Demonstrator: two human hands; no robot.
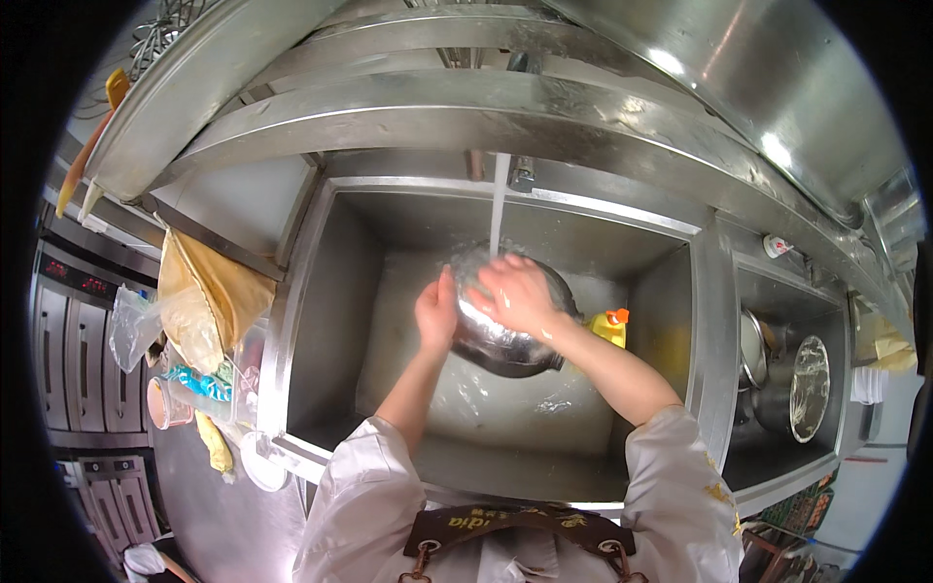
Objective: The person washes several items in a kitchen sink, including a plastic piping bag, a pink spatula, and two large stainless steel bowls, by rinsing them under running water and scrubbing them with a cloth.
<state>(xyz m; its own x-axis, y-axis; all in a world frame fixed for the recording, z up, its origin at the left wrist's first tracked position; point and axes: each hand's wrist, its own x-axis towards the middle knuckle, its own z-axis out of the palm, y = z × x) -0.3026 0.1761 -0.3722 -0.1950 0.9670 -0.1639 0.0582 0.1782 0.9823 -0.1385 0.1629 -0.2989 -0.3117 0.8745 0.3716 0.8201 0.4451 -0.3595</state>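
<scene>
A shiny metal bowl [510, 342] rests tilted in a deep stainless steel sink [408, 459], under a stream of water [498, 204] from above. My left hand [437, 310] grips the bowl's left rim, thumb up. My right hand [514, 291] lies flat against the bowl's surface in the running water, fingers blurred and spread, with bits of foam on the wrist. Right of the bowl stands a yellow bottle [609, 328] with an orange cap. The far side of the bowl is partly hidden by my right hand and splashing water.
A second sink [787, 466] on the right holds metal containers [809, 390]. Steel shelf rails [437, 109] cross above the sink. At left hang a tan cloth bag [219, 284] and a clear plastic bag [131, 331], over a counter with a tub [169, 403] and a white lid [262, 461].
</scene>
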